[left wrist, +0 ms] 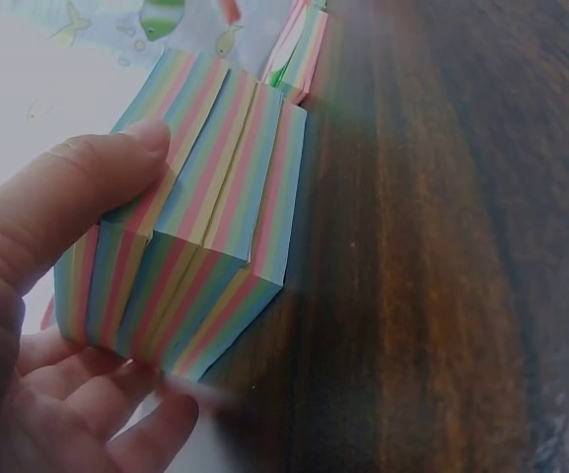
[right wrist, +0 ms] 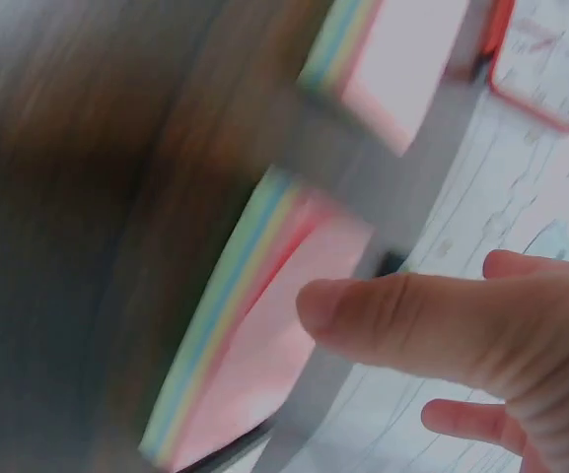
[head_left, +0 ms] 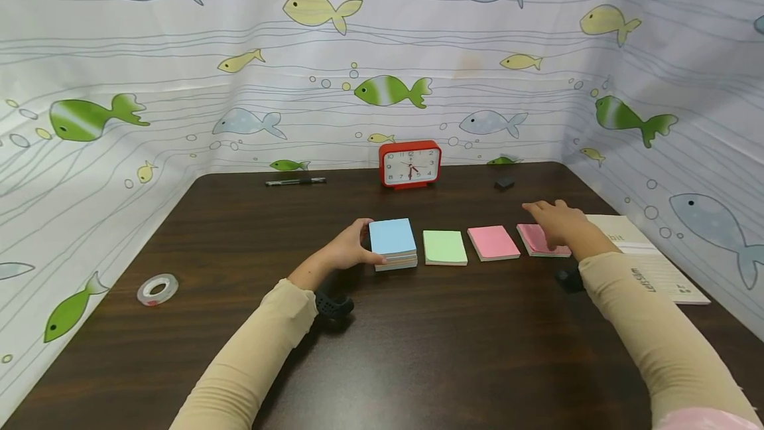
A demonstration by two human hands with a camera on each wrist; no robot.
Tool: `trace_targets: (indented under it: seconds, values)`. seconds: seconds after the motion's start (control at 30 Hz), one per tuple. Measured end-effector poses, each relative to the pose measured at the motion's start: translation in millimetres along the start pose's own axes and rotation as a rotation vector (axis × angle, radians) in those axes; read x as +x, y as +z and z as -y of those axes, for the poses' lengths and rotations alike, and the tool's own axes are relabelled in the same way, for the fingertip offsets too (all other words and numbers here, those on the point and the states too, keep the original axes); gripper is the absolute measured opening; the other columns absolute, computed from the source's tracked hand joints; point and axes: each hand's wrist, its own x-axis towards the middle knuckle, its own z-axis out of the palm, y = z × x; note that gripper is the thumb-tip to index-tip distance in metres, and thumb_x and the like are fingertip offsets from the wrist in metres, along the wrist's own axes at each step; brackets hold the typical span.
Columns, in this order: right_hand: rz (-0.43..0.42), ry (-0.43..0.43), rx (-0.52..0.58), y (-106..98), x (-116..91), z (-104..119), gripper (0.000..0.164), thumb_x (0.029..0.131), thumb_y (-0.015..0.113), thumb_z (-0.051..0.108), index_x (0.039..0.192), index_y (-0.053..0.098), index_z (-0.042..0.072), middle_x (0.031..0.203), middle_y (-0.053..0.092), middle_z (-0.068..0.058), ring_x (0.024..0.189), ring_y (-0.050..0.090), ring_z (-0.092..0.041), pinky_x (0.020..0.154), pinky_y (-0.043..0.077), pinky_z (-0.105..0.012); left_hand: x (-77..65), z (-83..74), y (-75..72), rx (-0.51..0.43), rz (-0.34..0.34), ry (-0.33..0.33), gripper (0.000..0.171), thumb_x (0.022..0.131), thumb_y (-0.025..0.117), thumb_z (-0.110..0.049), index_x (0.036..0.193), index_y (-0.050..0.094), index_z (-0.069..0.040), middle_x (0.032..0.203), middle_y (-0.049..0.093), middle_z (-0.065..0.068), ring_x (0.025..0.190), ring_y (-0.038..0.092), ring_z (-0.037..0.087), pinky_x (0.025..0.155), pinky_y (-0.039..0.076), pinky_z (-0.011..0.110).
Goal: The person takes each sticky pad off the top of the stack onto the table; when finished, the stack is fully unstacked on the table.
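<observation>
My left hand [head_left: 348, 247] grips a stack of sticky note pads [head_left: 392, 237] with a blue top sheet. In the left wrist view the striped edges of several pads [left wrist: 215, 177] show, with the thumb on one side and the fingers beneath the opposite side. To the right lie a green sticky note pad [head_left: 445, 247] and a pink one [head_left: 493, 243], spaced apart. Over the rightmost pink pad [head_left: 531, 240] hovers my right hand [head_left: 560, 225], fingers spread. Its thumb [right wrist: 333, 310] overlaps that pad's pink top [right wrist: 274, 345] in the right wrist view.
A red clock [head_left: 410, 164] stands at the back, with a pen [head_left: 295, 182] to its left and a small black block [head_left: 504, 183] to its right. A tape roll [head_left: 158, 290] lies on the left. A notebook [head_left: 656, 267] sits under the right forearm's far side.
</observation>
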Motion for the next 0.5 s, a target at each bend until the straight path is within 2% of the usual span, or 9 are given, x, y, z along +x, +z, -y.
trace_targets:
  seconds: [0.13,0.3,0.5]
  values:
    - [-0.036,-0.068,0.005,-12.7,6.3,25.6,0.083,0.062,0.075,0.001,0.133,0.030,0.000,0.128,0.035,-0.023,0.105,0.035,-0.046,0.059,0.043,-0.049,-0.1,-1.1,0.5,-0.026,-0.003,-0.006,0.093,0.064,0.078,-0.021,0.133,0.019,0.000,0.133,0.029,0.017,0.122,0.029,0.026,0.096,0.027,0.039]
    - [-0.055,-0.169,0.051,-26.0,12.3,60.3,0.077,0.072,0.072,0.015,0.134,0.029,0.002,0.130,0.035,-0.022,0.113,0.031,-0.046,0.076,0.039,-0.054,0.3,-0.4,0.7,-0.020,0.004,0.010,0.096,0.065,0.078,-0.018,0.135,0.015,0.001,0.135,0.026,0.019,0.123,0.027,0.028,0.097,0.026,0.040]
    - [-0.049,-0.314,0.297,-34.1,19.8,106.9,0.071,0.080,0.063,0.029,0.136,0.027,0.004,0.134,0.031,-0.019,0.121,0.026,-0.039,0.093,0.027,-0.051,-0.6,2.8,3.1,0.001,0.039,0.015,0.097,0.065,0.077,-0.017,0.135,0.012,0.005,0.136,0.024,0.021,0.123,0.027,0.030,0.097,0.027,0.041]
